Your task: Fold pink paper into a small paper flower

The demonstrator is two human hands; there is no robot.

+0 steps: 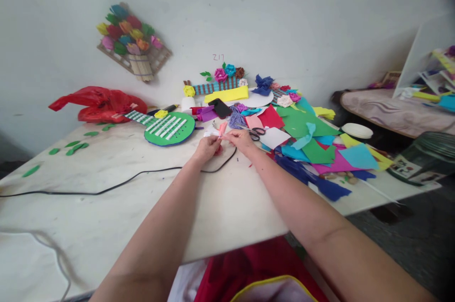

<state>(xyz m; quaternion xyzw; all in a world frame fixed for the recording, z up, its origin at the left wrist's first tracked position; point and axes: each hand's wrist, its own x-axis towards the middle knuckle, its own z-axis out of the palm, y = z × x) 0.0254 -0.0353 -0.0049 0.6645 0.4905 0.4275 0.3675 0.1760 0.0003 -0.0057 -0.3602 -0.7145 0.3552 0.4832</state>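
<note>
Over the middle of the table, both my hands are closed on a small, rolled-looking piece of pink paper (222,128). My left hand (209,147) grips it from below left, its fingers curled. From the right, the fingers of my right hand (240,140) pinch its lower end. Something white shows just behind my left fingers. Black-handled scissors (256,134) lie just past my right hand, beside a bundle of purple yarn (237,118). A dark phone (219,108) is a little farther back.
A green paper guitar (169,129) and a red plastic bag (106,104) lie left. Coloured paper scraps (305,126) cover the right side, near a large glass jar (424,157). A black cable (131,179) crosses the table (142,235). Paper flowers (229,72) stand at the wall.
</note>
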